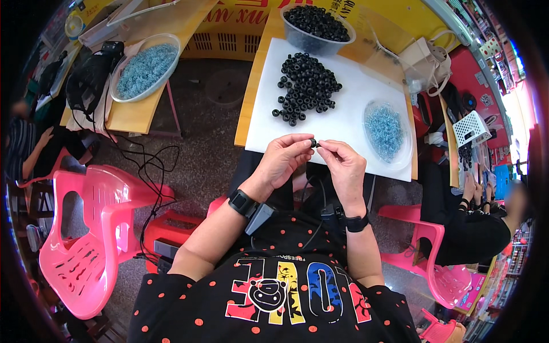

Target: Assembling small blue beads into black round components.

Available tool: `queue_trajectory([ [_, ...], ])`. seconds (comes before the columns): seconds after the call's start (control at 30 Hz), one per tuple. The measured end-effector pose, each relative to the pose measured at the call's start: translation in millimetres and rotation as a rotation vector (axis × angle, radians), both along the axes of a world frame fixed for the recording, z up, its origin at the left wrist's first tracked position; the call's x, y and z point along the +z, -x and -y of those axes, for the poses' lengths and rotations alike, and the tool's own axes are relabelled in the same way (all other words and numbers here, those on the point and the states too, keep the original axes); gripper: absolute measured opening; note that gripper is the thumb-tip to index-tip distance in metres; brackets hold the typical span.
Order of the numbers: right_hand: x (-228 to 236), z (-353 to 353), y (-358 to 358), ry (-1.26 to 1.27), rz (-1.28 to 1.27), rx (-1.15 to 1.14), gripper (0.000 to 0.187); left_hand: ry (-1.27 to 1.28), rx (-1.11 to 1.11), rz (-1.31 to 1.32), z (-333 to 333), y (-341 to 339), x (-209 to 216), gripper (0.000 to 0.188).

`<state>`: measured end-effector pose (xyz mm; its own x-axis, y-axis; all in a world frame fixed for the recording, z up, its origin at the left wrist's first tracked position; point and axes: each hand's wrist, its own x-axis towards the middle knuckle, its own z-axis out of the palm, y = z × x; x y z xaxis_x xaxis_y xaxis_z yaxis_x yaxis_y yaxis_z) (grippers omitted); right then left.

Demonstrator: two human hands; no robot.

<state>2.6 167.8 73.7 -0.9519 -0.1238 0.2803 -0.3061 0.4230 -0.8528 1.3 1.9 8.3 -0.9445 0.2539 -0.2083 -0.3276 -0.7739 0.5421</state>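
Over the near edge of the white board (269, 123), my two hands meet at the fingertips. My left hand (281, 162) is closed, with a small round black piece (313, 143) pinched between thumb and fingers. My right hand (345, 167) pinches right at that piece from the other side; whatever sits between its own fingertips is hidden. Just beyond lies a loose pile of black ring-shaped pieces (306, 86), many showing a hole. To the right of my hands, a clear round tub (407, 140) holds tiny light-blue pieces (383, 132).
At the table's far end stands a clear tub (290, 39) heaped with black pieces. Another table on the left carries a bowl of blue pieces (147, 70) and a black bag (94, 77). Pink chairs (86, 246) flank me, and cables (151, 166) hang at left. People sit on both sides.
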Motion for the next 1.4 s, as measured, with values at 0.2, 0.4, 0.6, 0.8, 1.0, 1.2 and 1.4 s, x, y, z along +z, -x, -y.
queue_trajectory([
  [0.2,1.9,-0.4,-0.4,0.019,-0.007,-0.008,0.017,-0.049,0.001,0.034,-0.6,1.1,-3.5,0.022],
  [0.4,2.1,0.8,0.2,0.006,0.002,0.012,0.016,-0.025,-0.004,0.013,-0.7,0.2,-0.6,0.022],
  [0.6,-1.3,-0.7,0.5,-0.010,-0.012,0.003,0.016,0.043,0.000,-0.004,0.1,0.4,0.1,0.021],
  [0.8,-0.5,1.4,0.6,-0.040,-0.003,-0.004,0.015,0.018,0.011,0.010,-2.5,-1.0,-2.1,0.023],
  [1.0,-4.8,-0.2,-0.1,0.033,0.049,0.011,0.014,0.022,-0.042,-0.021,2.9,0.7,-0.2,0.023],
  [1.2,-13.3,-1.0,0.9,0.096,0.069,-0.010,0.013,0.037,-0.024,-0.052,0.2,0.0,-1.8,0.023],
  [1.4,-13.9,-6.7,8.9,0.086,0.066,0.094,0.019,-0.003,-0.057,-0.083,3.1,3.4,-4.1,0.022],
])
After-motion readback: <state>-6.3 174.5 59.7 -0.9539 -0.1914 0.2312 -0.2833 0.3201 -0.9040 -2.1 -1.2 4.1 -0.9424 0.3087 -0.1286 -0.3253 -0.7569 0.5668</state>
